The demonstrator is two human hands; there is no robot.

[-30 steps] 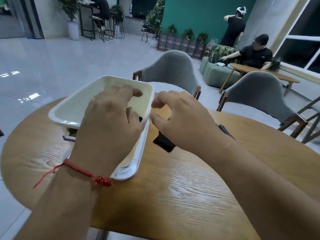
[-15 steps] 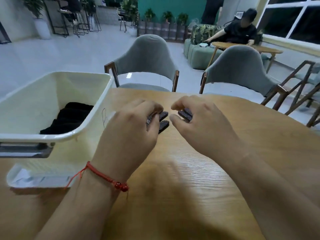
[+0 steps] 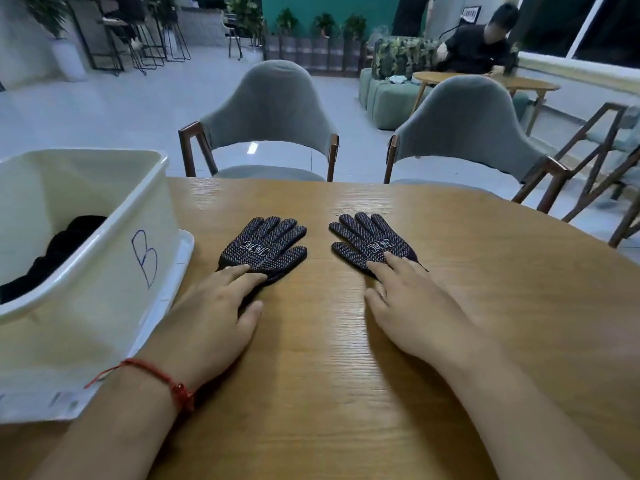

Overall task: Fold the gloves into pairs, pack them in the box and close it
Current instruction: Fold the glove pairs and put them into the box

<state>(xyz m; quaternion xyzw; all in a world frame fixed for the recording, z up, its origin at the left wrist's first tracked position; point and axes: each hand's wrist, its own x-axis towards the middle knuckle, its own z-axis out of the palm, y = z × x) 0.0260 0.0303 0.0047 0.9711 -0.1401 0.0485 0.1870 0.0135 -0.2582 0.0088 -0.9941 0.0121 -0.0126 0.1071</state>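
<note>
The open box (image 3: 86, 271) is set at the left edge of the table (image 3: 381, 393). Left glove (image 3: 265, 247) and right glove (image 3: 372, 242) are laid flat mid-table, apart, fingertips toward the far edge. Cuffs are pressed by left hand (image 3: 207, 313) and right hand (image 3: 412, 306), fingers straight, nothing gripped.

2 dotted gloves (image 3: 265, 247) flat beside open box (image 3: 104, 306)

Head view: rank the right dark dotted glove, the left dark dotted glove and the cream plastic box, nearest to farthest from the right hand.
1. Right dark dotted glove: under right hand.
2. Left dark dotted glove: to its left.
3. Cream plastic box: far left.
</note>
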